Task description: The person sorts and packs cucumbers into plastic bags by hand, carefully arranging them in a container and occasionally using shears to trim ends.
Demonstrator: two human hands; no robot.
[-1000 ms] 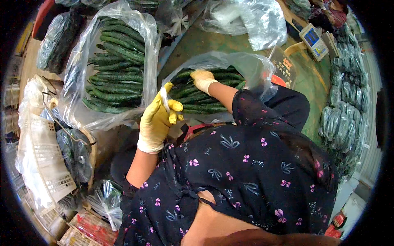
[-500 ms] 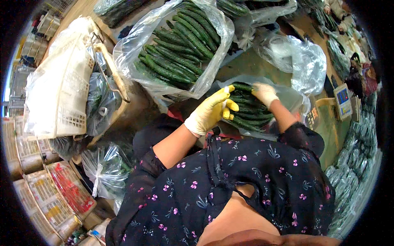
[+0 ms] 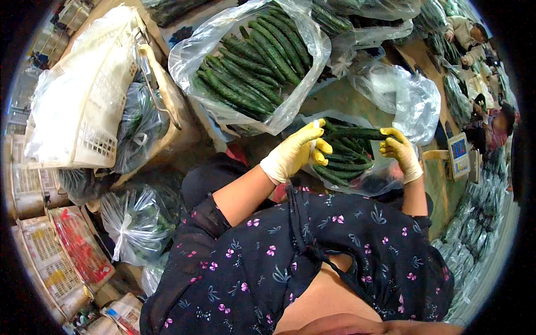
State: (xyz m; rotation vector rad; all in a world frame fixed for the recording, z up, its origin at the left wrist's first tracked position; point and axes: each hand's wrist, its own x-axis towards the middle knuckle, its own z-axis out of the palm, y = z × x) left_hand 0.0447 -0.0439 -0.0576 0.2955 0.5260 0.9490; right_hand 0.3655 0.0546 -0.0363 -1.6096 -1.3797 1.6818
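My right hand (image 3: 401, 149) grips one cucumber (image 3: 360, 134) over the near pile (image 3: 345, 166); I can't tell if my half-curled left hand (image 3: 296, 149) holds it; lifting seems to need a steady pinch.

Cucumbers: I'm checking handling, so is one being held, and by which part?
The right hand holds one cucumber by its right-hand end; whether the left hand grips the other end cannot be told.
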